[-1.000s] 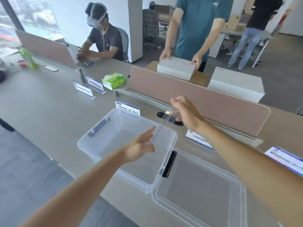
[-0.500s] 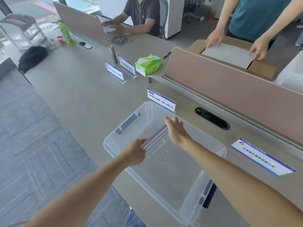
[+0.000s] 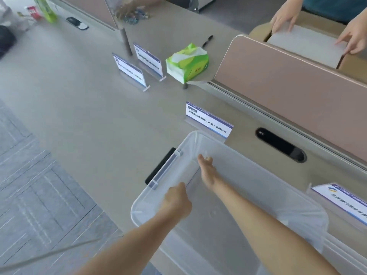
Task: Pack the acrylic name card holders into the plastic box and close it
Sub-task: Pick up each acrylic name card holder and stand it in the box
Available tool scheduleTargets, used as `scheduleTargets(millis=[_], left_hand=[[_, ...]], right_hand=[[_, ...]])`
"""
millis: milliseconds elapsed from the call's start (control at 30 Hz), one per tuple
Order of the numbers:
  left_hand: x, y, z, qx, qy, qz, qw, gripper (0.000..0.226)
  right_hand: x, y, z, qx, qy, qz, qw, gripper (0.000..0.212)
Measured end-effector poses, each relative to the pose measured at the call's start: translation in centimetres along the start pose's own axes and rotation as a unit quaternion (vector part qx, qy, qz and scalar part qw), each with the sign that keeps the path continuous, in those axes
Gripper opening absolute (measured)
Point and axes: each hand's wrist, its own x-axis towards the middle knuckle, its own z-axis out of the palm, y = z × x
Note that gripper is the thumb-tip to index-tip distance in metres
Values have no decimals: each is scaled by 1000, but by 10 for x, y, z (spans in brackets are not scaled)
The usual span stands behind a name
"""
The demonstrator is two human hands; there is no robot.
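The clear plastic box [image 3: 258, 195] stands open on the desk in front of me. Both my hands are inside it at its left end. My left hand [image 3: 176, 199] grips the near end of a clear acrylic name card holder [image 3: 191, 175], and my right hand [image 3: 207, 171] holds its far end. The holder is low in the box beside the left wall and barely visible. Other holders with blue-and-white cards stand on the desk: one [image 3: 208, 120] just behind the box, two [image 3: 129, 71] [image 3: 149, 60] further left, one [image 3: 341, 201] at the right.
The box lid [image 3: 347, 255] lies at the lower right. A black latch [image 3: 159, 165] hangs on the box's left end. A green tissue pack [image 3: 187, 63], a pen [image 3: 207, 40] and a cable slot [image 3: 281, 144] are on the desk. Behind the pink partition [image 3: 288, 80], a person's hands rest on a white box.
Both hands have carried the clear holder from above the box down into it, toward the left wall. My view has tilted downward and closer to the box.
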Motion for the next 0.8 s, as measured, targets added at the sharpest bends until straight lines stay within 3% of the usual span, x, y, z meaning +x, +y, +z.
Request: scheduleTargets(millis=[267,433,600,800], left_hand=[[11,-6,-5,-13,31,-19,999,25],[14,-9,-7,4,54,-49,997,30],[11,-8,-8,29,64,-65,995,47],[-22,0,-24,30,91,-17,995,41]], right_hand=[[14,-1,6,28,-56,-33,998,84],[23,-1,2,25,-91,-47,994,65],[20,0,0,20,-102,-54,993,77],[-13,-8,-6,12,-56,-53,997,65]])
